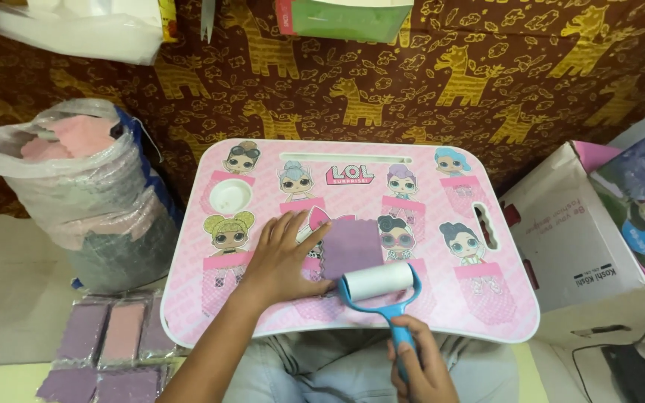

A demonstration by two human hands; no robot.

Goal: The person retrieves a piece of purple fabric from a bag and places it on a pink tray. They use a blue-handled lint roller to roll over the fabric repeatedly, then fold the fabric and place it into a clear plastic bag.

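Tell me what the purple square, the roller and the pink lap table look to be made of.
Purple square: seemingly soft cloth or felt, matte with a zigzag-cut edge, held flat by the left hand. Roller: white drum, likely sticky paper, on a glossy blue plastic frame and handle gripped by the right hand. Lap table: smooth printed board with a slight sheen, probably laminated wood or plastic.

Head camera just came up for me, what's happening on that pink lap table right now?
A person sits with a pink lap table over their legs. Their left hand presses flat beside a purple cloth square, holding it down. Their right hand grips the blue handle of a lint roller, whose white roll rests at the near edge of the cloth. Packed purple and pink squares lie on the floor to the left.
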